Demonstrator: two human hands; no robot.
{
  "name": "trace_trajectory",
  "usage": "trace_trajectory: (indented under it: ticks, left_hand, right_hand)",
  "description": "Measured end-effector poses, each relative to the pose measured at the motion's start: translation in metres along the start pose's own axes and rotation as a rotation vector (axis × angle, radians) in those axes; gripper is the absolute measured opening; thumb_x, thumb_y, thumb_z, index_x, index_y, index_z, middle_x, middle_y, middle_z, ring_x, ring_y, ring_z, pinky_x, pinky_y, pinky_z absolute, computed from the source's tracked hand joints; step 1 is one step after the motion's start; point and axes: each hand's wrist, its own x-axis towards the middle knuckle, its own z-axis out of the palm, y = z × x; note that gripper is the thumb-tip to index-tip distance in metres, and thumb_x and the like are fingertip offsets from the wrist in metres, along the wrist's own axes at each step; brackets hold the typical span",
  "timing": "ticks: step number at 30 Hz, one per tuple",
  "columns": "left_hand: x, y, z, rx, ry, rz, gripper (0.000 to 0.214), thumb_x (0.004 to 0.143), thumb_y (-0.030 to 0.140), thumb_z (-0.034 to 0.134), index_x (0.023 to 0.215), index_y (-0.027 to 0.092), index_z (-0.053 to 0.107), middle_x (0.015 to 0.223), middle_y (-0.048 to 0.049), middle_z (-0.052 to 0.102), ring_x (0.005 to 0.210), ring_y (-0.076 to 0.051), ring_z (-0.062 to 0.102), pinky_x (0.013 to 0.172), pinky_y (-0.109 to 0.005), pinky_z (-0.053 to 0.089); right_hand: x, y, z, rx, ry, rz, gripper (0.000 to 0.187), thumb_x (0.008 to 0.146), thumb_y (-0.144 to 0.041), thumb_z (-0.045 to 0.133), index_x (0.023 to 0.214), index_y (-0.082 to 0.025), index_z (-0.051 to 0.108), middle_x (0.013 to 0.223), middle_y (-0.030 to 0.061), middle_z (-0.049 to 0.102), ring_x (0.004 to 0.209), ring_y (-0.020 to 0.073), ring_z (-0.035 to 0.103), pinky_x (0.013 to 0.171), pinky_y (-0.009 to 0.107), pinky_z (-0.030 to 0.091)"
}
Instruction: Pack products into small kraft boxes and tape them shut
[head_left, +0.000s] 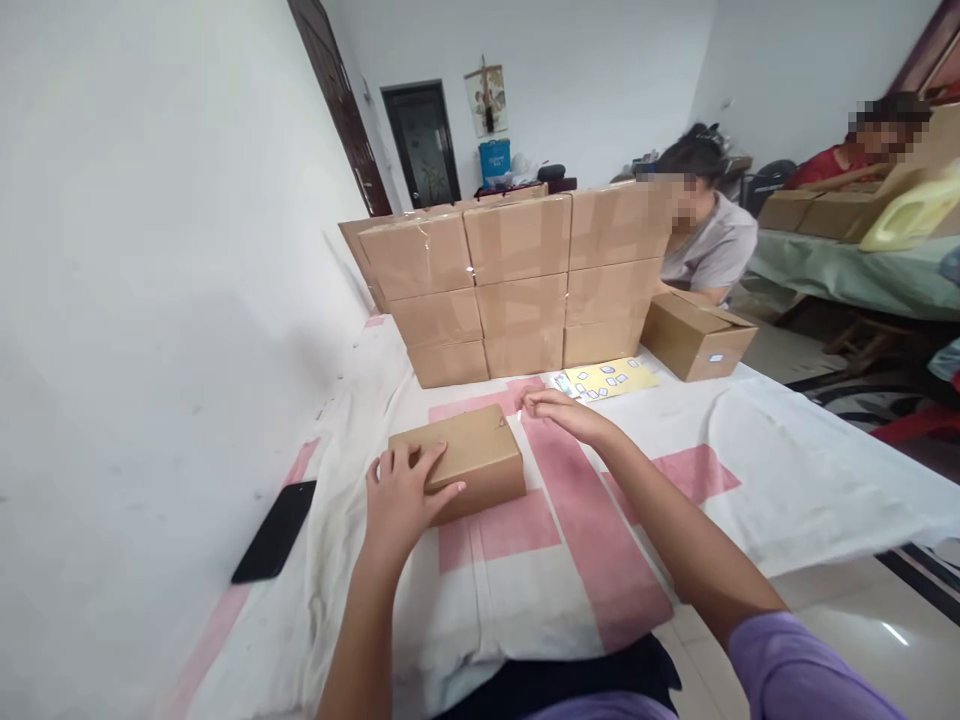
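Observation:
A closed brown cardboard box (480,440) lies on the cloth in front of me. My left hand (401,490) grips its near left corner, the index finger on top and the thumb along the front side. Past the box's far right corner is my right hand (559,410), apart from the box, its fingers pinched together. A tiny whitish bit shows at the fingertips, too small to name. Just beyond that hand lies a yellow sheet (637,376) with several small white, blue-edged labels on it.
Stacked cardboard boxes (521,310) form a wall across the table's back. Right of them stands another box (697,335) bearing a small label. A black phone (274,532) lies by the left wall. One person (720,240) sits behind the stack, another (832,165) farther right.

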Motion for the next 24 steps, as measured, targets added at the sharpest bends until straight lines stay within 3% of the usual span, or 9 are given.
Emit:
trace_trajectory:
  ticks: [4, 8, 12, 18, 24]
  left_hand:
    - [-0.001, -0.027, -0.005, -0.192, -0.087, 0.144, 0.058, 0.078, 0.062, 0.073, 0.13, 0.037, 0.064, 0.126, -0.0077, 0.055, 0.116, -0.031, 0.051, 0.102, -0.051, 0.043]
    - [-0.003, -0.033, -0.009, -0.268, -0.099, 0.203, 0.052, 0.078, 0.062, 0.073, 0.123, 0.035, 0.066, 0.125, -0.0057, 0.055, 0.118, -0.03, 0.049, 0.103, -0.05, 0.041]
    - [-0.002, -0.03, -0.011, -0.276, -0.089, 0.198, 0.053, 0.076, 0.061, 0.076, 0.119, 0.032, 0.067, 0.122, -0.0055, 0.056, 0.117, -0.029, 0.049, 0.105, -0.049, 0.04]
    - [-0.002, -0.03, -0.01, -0.291, -0.074, 0.191, 0.053, 0.075, 0.062, 0.076, 0.117, 0.03, 0.067, 0.121, -0.0064, 0.056, 0.118, -0.029, 0.048, 0.107, -0.048, 0.036]
    - [-0.001, -0.028, -0.012, -0.294, -0.089, 0.196, 0.054, 0.076, 0.061, 0.076, 0.12, 0.033, 0.066, 0.122, -0.0056, 0.054, 0.116, -0.028, 0.048, 0.109, -0.048, 0.033]
  right_hand:
    - [0.029, -0.057, 0.034, -0.233, -0.469, -0.084, 0.011, 0.078, -0.027, 0.055, 0.07, -0.02, 0.058, 0.112, 0.0041, 0.053, 0.111, 0.0234, 0.047, 0.094, 0.036, 0.037]
    - [0.059, -0.084, 0.069, -0.568, -0.754, -0.106, 0.011, 0.078, -0.027, 0.058, 0.071, -0.021, 0.063, 0.12, 0.0044, 0.052, 0.119, 0.028, 0.041, 0.097, 0.041, 0.033]
    - [0.08, -0.081, 0.089, -0.748, -0.826, -0.087, 0.016, 0.076, -0.029, 0.059, 0.063, -0.02, 0.062, 0.123, 0.0047, 0.051, 0.119, 0.03, 0.039, 0.101, 0.045, 0.029]
    - [0.092, -0.073, 0.094, -0.82, -0.865, -0.029, 0.015, 0.072, -0.03, 0.062, 0.079, -0.024, 0.074, 0.127, 0.0044, 0.049, 0.121, 0.032, 0.037, 0.1, 0.044, 0.029]
    - [0.097, -0.087, 0.101, -0.806, -0.958, -0.017, 0.011, 0.07, -0.028, 0.063, 0.072, -0.023, 0.073, 0.116, 0.0064, 0.053, 0.112, 0.031, 0.041, 0.09, 0.041, 0.035]
